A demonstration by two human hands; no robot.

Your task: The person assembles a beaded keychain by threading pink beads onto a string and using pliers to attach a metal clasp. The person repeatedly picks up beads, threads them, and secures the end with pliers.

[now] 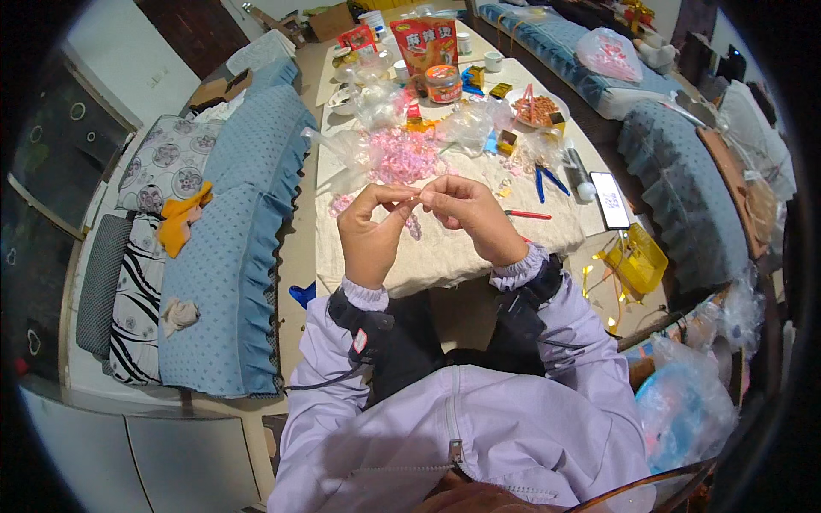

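A tiny piece (417, 197), too small to make out, was pinched between the fingertips of both hands, above the near part of the tabletop (520, 73). In the left hand (372, 235) the grip was narrow, thumb against forefinger; in the right hand (470, 214) it was just as narrow, meeting the other. Just below the fingertips showed a strand (414, 227) of pinkish beads; whether it hung or lay on the cloth (449, 256) could not be told. Beyond the hands lay a pink heap (400, 158), a clear bag (475, 124) near it. To the right lay a red stick (528, 215), blue pliers (540, 184) and a lit phone (610, 205). Farther back, a jar (444, 85) stood before a red pouch (425, 38), a plate (562, 118) of brown food to their right
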